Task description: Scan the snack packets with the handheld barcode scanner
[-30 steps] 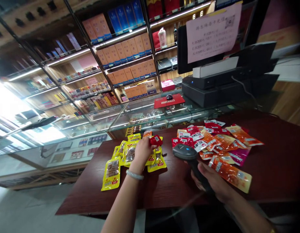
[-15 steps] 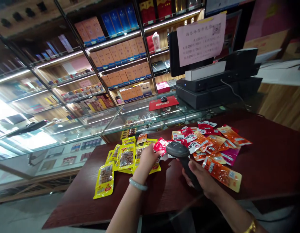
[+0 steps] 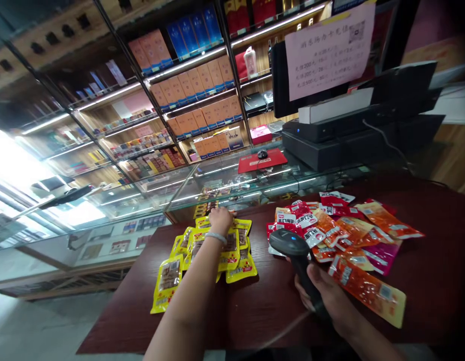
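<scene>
My right hand (image 3: 322,293) is wrapped round the handle of a black barcode scanner (image 3: 291,244), its head tilted toward the left, with a small blue light on top. My left hand (image 3: 220,219) reaches over the far edge of a pile of yellow snack packets (image 3: 198,245). Its back faces me and its fingers are hidden, so whether it grips a packet does not show. One yellow packet (image 3: 167,283) lies at the pile's near left. Right of the scanner, red and white packets (image 3: 298,215) and orange packets (image 3: 352,230) lie heaped, with one long orange packet (image 3: 367,288) nearest me.
The dark red-brown table (image 3: 255,311) meets a glass display counter (image 3: 240,193). On the counter are a red mouse pad (image 3: 251,161) and a mouse. A monitor with a handwritten pink sheet (image 3: 330,55) stands above a black cash drawer (image 3: 318,150). Boxed goods fill the shelves behind.
My left hand has left the red packet beside the scanner and moved up and left to the far edge of the yellow pile. The scanner remains in my right hand; the view has shifted.
</scene>
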Demonstrator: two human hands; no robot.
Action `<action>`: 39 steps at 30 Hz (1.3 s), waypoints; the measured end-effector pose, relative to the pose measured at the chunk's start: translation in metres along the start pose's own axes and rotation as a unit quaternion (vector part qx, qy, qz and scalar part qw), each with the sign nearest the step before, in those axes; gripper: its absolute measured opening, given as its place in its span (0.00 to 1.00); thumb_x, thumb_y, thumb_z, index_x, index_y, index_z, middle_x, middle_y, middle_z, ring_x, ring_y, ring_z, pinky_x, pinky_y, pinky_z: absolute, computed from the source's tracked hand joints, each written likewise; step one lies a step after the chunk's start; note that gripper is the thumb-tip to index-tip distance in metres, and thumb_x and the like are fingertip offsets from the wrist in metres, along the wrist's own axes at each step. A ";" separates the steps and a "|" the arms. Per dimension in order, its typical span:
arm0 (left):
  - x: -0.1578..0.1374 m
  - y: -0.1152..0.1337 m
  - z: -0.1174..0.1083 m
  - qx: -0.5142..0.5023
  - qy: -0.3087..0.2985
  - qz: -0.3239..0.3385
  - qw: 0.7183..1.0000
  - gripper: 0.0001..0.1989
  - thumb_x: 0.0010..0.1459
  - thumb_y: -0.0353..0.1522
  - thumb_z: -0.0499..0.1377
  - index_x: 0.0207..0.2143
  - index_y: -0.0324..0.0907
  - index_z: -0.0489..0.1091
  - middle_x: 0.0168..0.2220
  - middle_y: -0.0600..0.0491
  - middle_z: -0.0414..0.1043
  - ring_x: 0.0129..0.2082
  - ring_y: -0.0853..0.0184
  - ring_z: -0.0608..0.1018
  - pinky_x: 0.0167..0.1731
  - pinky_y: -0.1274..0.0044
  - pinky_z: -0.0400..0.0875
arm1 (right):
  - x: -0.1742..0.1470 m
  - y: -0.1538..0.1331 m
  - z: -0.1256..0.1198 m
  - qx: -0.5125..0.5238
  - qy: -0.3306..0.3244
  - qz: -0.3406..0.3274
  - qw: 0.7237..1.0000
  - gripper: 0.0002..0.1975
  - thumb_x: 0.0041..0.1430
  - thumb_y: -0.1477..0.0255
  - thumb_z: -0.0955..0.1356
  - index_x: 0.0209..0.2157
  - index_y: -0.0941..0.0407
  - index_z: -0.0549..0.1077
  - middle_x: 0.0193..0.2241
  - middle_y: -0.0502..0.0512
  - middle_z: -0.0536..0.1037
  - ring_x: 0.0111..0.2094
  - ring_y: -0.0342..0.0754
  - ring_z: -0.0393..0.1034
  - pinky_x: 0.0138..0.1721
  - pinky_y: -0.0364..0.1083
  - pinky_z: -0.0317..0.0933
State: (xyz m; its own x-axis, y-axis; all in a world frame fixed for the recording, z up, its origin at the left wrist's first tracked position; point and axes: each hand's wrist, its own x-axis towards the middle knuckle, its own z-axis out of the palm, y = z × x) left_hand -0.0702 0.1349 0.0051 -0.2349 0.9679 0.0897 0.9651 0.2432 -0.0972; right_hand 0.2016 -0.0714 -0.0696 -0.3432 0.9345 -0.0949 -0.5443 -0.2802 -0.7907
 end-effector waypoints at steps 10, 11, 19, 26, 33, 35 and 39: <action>0.018 -0.010 0.019 -0.050 -0.019 0.059 0.997 0.16 0.55 0.40 0.63 0.43 0.41 0.77 0.45 0.39 0.79 0.47 0.53 0.80 0.42 0.72 0.69 | 0.001 -0.002 0.001 0.007 0.008 0.011 1.000 0.29 0.58 0.44 0.67 0.46 0.55 0.68 0.20 0.43 0.61 0.18 0.38 0.49 0.19 0.40 0.44; 0.018 -0.009 0.017 -0.072 -0.004 0.054 0.996 0.13 0.57 0.39 0.61 0.41 0.42 0.77 0.44 0.41 0.80 0.46 0.55 0.80 0.41 0.72 0.69 | 0.000 -0.003 0.002 0.007 0.011 0.011 1.000 0.29 0.58 0.44 0.67 0.45 0.55 0.68 0.20 0.43 0.61 0.18 0.37 0.49 0.19 0.40 0.44; -0.009 0.024 0.001 -0.401 0.055 0.020 0.914 0.12 0.57 0.41 0.60 0.28 0.42 0.69 0.25 0.55 0.74 0.24 0.69 0.74 0.26 0.79 0.62 | 0.000 -0.002 0.001 0.012 0.021 -0.021 0.999 0.27 0.59 0.45 0.67 0.42 0.55 0.67 0.20 0.43 0.63 0.17 0.37 0.52 0.19 0.39 0.47; -0.045 0.063 0.004 -0.513 0.069 0.072 0.853 0.14 0.56 0.44 0.59 0.28 0.43 0.68 0.22 0.58 0.70 0.22 0.71 0.70 0.25 0.80 0.63 | -0.008 -0.011 0.002 -0.020 0.055 -0.040 0.997 0.26 0.59 0.45 0.67 0.29 0.55 0.63 0.21 0.44 0.62 0.19 0.36 0.53 0.21 0.38 0.49; -0.055 0.091 -0.001 -0.583 0.038 0.045 0.810 0.11 0.55 0.40 0.62 0.27 0.42 0.67 0.20 0.59 0.67 0.20 0.72 0.69 0.22 0.81 0.62 | -0.010 -0.015 -0.004 -0.012 0.078 -0.037 0.996 0.26 0.56 0.44 0.68 0.32 0.54 0.65 0.18 0.41 0.58 0.18 0.36 0.48 0.19 0.38 0.44; -0.061 0.107 -0.001 -0.620 -0.013 0.042 0.784 0.09 0.57 0.38 0.61 0.30 0.42 0.68 0.22 0.58 0.69 0.20 0.72 0.70 0.21 0.80 0.64 | -0.011 -0.013 -0.006 -0.008 0.084 -0.043 0.995 0.26 0.57 0.44 0.68 0.33 0.54 0.65 0.19 0.42 0.60 0.17 0.36 0.50 0.19 0.38 0.46; -0.076 0.130 0.003 -0.664 -0.128 0.114 0.728 0.11 0.59 0.35 0.60 0.43 0.41 0.72 0.36 0.50 0.78 0.30 0.68 0.79 0.29 0.77 0.73 | -0.012 -0.011 -0.007 -0.016 0.113 -0.061 0.992 0.27 0.58 0.44 0.67 0.29 0.54 0.63 0.18 0.44 0.62 0.17 0.37 0.53 0.19 0.39 0.49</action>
State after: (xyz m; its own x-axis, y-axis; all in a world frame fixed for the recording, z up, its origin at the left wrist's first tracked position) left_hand 0.0729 0.0930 -0.0172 0.0987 0.9950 0.0167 0.2038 -0.0366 0.9783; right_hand 0.2173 -0.0782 -0.0640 -0.0934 0.9874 -0.1278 -0.5452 -0.1581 -0.8233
